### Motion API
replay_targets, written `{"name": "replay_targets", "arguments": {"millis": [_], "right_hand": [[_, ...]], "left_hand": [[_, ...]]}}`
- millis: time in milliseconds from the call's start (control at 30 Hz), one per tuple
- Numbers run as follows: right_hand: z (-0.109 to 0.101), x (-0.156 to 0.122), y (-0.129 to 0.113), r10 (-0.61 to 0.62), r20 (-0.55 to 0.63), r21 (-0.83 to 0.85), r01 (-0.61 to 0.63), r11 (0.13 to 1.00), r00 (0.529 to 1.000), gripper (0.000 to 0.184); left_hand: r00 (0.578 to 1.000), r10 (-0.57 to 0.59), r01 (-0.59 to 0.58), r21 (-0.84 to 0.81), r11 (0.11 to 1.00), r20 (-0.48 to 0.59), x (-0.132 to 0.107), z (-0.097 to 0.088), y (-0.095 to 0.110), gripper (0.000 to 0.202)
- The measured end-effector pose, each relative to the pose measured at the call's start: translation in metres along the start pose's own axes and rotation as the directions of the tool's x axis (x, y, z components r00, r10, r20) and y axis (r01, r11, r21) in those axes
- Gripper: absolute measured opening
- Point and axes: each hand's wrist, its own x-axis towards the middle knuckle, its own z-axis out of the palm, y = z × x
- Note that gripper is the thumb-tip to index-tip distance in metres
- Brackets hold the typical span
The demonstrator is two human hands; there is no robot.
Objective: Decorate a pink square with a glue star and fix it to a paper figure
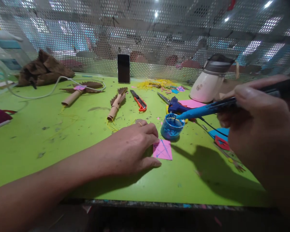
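My right hand [263,112] grips a paintbrush [200,110] with a dark handle and a front part coated in blue. Its tip reaches into a small glass jar [172,129] of blue paint, the walls smeared with colour. My left hand [135,146] lies on the table, thumb and fingers apart, touching the left side of a small pink paper square [163,151]. Thin blue crossing lines are drawn on that square. Right behind the jar is a dark blue glue gun [176,104], partly hidden.
An orange utility knife [139,100] and two brown paper-roll figures [116,104] lie beyond my left hand. A phone [123,68] stands at the perforated screen. A white jug [207,80], yellow strands [157,83], brown cloth [44,71] and a white cable [48,93] are around.
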Motion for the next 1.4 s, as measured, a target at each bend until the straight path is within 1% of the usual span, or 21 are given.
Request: {"name": "replay_targets", "arguments": {"millis": [67, 133, 233, 300, 367, 467, 533, 567, 633, 767, 933, 1000, 1067, 1167, 1267, 1333, 1400], "right_hand": [[0.001, 0.004, 0.003, -0.032, -0.029, 0.008, 0.032, 0.999, 0.999, 0.009], [0.002, 0.005, 0.008, -0.058, -0.008, -0.012, 0.058, 0.998, 0.998, 0.009], [0.003, 0.006, 0.016, -0.047, 0.111, -0.087, 0.057, 0.995, 0.993, 0.011], [0.004, 0.004, 0.02, -0.028, 0.208, -0.156, 0.061, 0.986, 0.978, 0.013], [0.005, 0.003, 0.024, -0.006, 0.321, -0.215, 0.079, 0.973, 0.947, 0.016], [0.007, 0.0, 0.028, 0.016, 0.486, -0.245, 0.119, 0.962, 0.874, 0.017], [0.008, -0.001, 0.03, 0.019, 0.544, -0.242, 0.135, 0.961, 0.839, 0.015], [0.008, -0.001, 0.03, 0.017, 0.556, -0.238, 0.139, 0.961, 0.831, 0.014], [0.008, -0.001, 0.03, 0.01, 0.553, -0.241, 0.149, 0.959, 0.833, 0.014], [0.006, 0.001, 0.028, -0.013, 0.514, -0.254, 0.167, 0.953, 0.857, 0.016], [0.006, 0.002, 0.029, -0.045, 0.546, -0.263, 0.222, 0.939, 0.837, 0.014], [0.006, 0.003, 0.029, -0.04, 0.54, -0.262, 0.212, 0.942, 0.841, 0.014], [0.005, 0.003, 0.028, -0.025, 0.514, -0.257, 0.182, 0.949, 0.857, 0.014], [0.002, 0.003, 0.024, -0.017, 0.416, -0.24, 0.128, 0.962, 0.909, 0.014], [-0.001, 0.003, 0.016, -0.031, 0.236, -0.185, 0.076, 0.98, 0.971, 0.013], [-0.002, 0.001, 0.009, -0.031, 0.153, -0.125, 0.051, 0.991, 0.988, 0.011], [-0.003, -0.003, 0.004, -0.035, 0.134, -0.114, 0.051, 0.992, 0.99, 0.01]], "left_hand": [[1.0, 0.007, -0.007, -0.005, 1.0, 0.027, 0.0, 0.0, 0.0, 0.021], [0.999, 0.004, -0.004, -0.013, 1.0, 0.032, 0.0, -0.001, 0.001, 0.021], [0.999, 0.0, 0.0, -0.014, 1.0, 0.035, 0.0, -0.002, 0.001, 0.022], [0.999, -0.003, 0.003, -0.001, 1.0, 0.051, 0.001, -0.002, 0.002, 0.023], [0.998, -0.007, 0.006, 0.013, 1.0, 0.065, 0.001, -0.002, 0.002, 0.024], [0.997, -0.01, 0.008, 0.023, 1.0, 0.073, 0.002, -0.003, 0.003, 0.024], [0.997, -0.016, 0.014, 0.03, 0.999, 0.075, 0.002, -0.003, 0.003, 0.024], [0.997, -0.017, 0.015, 0.032, 0.999, 0.074, 0.002, -0.003, 0.003, 0.023], [0.998, -0.012, 0.01, 0.03, 0.999, 0.067, 0.002, -0.003, 0.003, 0.023], [0.998, -0.006, 0.004, 0.025, 1.0, 0.06, 0.002, -0.004, 0.004, 0.022], [0.998, -0.002, 0.0, 0.032, 0.999, 0.066, 0.002, -0.004, 0.004, 0.022], [0.998, -0.004, 0.003, 0.023, 1.0, 0.063, 0.002, -0.004, 0.004, 0.022], [0.998, -0.005, 0.004, 0.012, 1.0, 0.058, 0.002, -0.004, 0.004, 0.021], [0.999, 0.002, -0.002, -0.002, 1.0, 0.051, 0.001, -0.003, 0.004, 0.022], [0.999, -0.007, 0.007, -0.001, 1.0, 0.05, 0.0, -0.003, 0.004, 0.023], [0.999, -0.01, 0.01, 0.001, 1.0, 0.047, 0.0, -0.003, 0.003, 0.023], [0.999, -0.007, 0.007, -0.003, 1.0, 0.045, 0.0, -0.003, 0.003, 0.023]]}}
